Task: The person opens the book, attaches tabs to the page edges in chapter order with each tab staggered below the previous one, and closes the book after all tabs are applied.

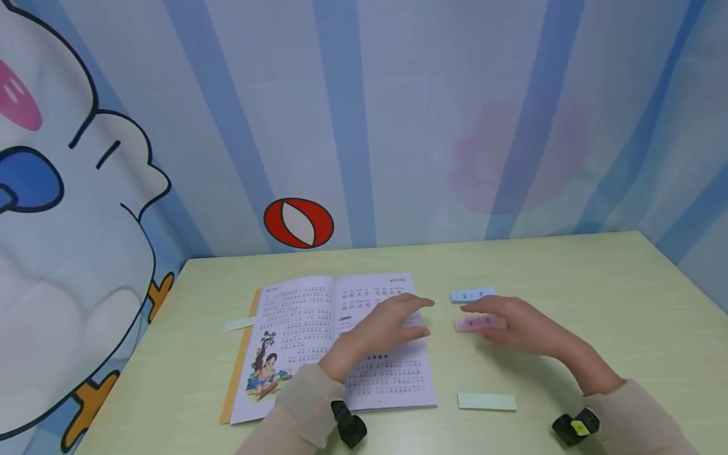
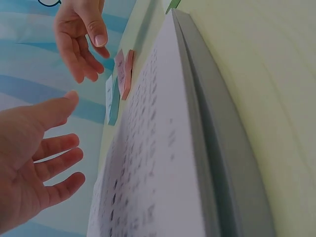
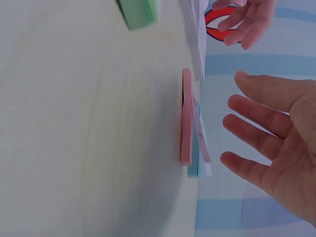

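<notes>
The left hand [image 1: 387, 325] hovers above the right page of a white-paged, printed paper book [image 1: 313, 335] that lies spread on the pale yellow-green table [image 1: 643, 303], its fingers loosely extended. The right hand [image 1: 523, 325], fingers likewise relaxed and parted, hovers over a narrow pink paper pad [image 1: 467, 324] whose top sheet tilts up. A narrow light-blue paper pad [image 1: 472, 295] lies just beyond; a pale-green rectangular pad [image 1: 486, 402] lies nearer the person, right of the book.
</notes>
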`<state>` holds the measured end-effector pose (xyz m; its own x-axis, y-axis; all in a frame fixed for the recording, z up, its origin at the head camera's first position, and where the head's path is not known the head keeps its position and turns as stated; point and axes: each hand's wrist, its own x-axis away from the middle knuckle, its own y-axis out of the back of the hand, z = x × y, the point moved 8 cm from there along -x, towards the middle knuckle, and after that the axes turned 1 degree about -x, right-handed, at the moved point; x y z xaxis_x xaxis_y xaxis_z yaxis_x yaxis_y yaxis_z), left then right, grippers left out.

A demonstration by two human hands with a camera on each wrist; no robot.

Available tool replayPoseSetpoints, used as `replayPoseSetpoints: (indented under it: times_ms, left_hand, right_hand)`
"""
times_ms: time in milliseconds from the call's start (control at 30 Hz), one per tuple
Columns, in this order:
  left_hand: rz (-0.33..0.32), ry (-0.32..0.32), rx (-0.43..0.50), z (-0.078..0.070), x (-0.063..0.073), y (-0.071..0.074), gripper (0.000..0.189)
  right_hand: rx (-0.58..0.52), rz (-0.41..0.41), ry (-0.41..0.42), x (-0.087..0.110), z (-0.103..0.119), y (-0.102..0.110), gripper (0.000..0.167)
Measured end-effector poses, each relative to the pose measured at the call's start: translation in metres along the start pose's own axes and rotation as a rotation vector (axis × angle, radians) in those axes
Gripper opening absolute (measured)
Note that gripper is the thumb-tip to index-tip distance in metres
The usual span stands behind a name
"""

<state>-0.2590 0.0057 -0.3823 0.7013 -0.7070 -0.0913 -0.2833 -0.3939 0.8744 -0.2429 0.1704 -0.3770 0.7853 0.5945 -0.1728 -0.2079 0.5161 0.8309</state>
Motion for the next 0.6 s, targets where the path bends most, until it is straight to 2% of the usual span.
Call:
replayPoseSetpoints:
  times_ms: [167,367,600]
  left_hand:
    - [0.007,-0.006,0.055,-0.003,-0.007,-0.005,0.048]
    - [0.017,0.046,0.166,-0.001,-0.021,-0.012,0.046]
    - [0.022,0.079,0.238,-0.001,-0.035,-0.023,0.046]
  right_hand:
    - [-0.039,-0.007,-0.047,0.002,-0.012,0.003,0.04]
    - [-0.045,0.005,-0.096,0.004,-0.028,0.002,0.04]
    - [-0.053,0.011,-0.134,0.004,-0.043,0.002,0.043]
